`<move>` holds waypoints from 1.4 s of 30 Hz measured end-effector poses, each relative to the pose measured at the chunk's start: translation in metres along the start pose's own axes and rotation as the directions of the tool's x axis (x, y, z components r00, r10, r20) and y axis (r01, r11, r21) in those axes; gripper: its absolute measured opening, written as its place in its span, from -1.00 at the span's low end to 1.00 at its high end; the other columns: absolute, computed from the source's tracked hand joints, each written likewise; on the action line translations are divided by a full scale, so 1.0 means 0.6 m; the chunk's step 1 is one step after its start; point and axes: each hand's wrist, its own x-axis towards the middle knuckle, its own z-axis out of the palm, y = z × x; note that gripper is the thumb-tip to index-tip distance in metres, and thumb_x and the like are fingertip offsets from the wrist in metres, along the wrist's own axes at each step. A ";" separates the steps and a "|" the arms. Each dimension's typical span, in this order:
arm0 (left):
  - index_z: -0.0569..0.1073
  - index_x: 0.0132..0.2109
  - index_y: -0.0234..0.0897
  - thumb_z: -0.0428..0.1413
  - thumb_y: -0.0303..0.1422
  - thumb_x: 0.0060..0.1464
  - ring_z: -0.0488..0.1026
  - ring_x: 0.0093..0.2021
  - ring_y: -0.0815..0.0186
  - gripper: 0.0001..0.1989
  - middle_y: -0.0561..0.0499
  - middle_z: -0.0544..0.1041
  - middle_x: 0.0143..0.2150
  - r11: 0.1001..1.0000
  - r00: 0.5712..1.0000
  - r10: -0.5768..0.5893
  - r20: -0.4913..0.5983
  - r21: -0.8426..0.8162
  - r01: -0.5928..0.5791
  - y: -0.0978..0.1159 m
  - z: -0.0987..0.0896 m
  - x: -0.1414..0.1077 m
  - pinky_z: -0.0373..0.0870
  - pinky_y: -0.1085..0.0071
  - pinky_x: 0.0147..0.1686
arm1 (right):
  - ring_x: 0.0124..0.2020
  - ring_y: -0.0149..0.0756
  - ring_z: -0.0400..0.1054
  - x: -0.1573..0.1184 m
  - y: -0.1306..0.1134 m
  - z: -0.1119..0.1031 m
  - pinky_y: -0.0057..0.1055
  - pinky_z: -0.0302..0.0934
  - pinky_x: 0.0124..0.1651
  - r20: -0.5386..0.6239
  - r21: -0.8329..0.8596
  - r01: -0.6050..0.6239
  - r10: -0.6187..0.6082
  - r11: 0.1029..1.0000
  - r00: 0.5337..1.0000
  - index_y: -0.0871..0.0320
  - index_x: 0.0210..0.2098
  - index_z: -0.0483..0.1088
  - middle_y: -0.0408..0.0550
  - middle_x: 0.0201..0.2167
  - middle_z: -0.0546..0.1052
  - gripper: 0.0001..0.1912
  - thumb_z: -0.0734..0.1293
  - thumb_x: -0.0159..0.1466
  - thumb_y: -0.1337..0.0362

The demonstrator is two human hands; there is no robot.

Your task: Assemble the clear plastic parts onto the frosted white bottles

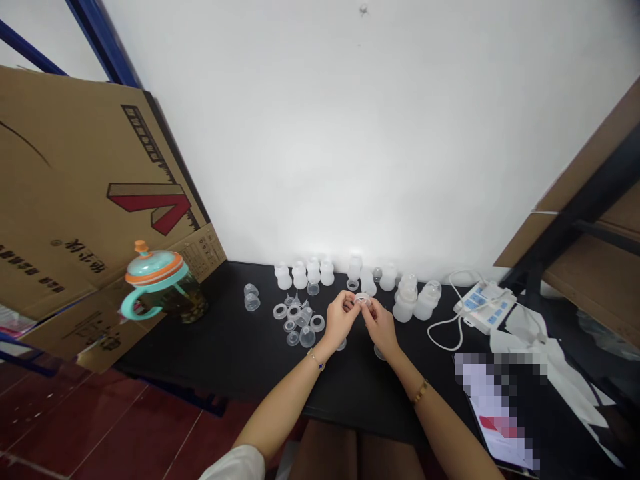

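Right between fingers [371,308], translucent ring [363,300]

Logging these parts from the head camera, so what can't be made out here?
Clear ring: head view, partly covered by the fingers of the left hand and right hand.
Clear piece beneath the left hand: mostly hidden by that hand.
Second clear piece beneath the right hand: mostly hidden by that hand.
Sheet of paper: head view, print blurred by pixelation.
White control unit: head view, labels too small to read.
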 end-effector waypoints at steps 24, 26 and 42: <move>0.43 -0.27 -0.24 0.18 -0.28 0.09 0.38 -0.42 0.37 -0.86 0.11 0.44 -0.43 1.000 1.000 -0.003 0.005 -0.006 0.003 0.009 -0.001 -0.003 0.26 0.47 -0.37 | -0.52 -0.32 0.26 0.001 0.005 0.001 -0.41 0.06 -0.40 -0.042 -0.033 0.037 -0.039 0.999 0.998 0.15 -0.25 0.49 -0.17 -0.54 0.43 -0.62 0.20 0.39 0.01; 0.43 -0.27 -0.24 0.18 -0.28 0.09 0.38 -0.42 0.37 -0.86 0.11 0.44 -0.44 1.000 1.000 -0.002 0.006 -0.007 0.002 0.010 -0.001 -0.003 0.25 0.47 -0.38 | -0.52 -0.32 0.26 0.001 0.004 0.001 -0.41 0.05 -0.40 -0.044 -0.033 0.035 -0.036 0.999 0.998 0.15 -0.26 0.49 -0.18 -0.56 0.41 -0.63 0.20 0.39 0.01; 0.40 -0.30 -0.23 0.18 -0.27 0.12 0.37 -0.42 0.37 -0.85 0.11 0.45 -0.42 1.000 1.000 0.021 0.022 -0.021 -0.021 0.008 -0.002 -0.004 0.24 0.47 -0.38 | -0.53 -0.31 0.24 0.002 0.003 0.000 -0.40 0.03 -0.40 -0.034 -0.037 0.033 -0.034 0.999 0.999 0.14 -0.28 0.46 -0.20 -0.57 0.36 -0.61 0.19 0.38 -0.02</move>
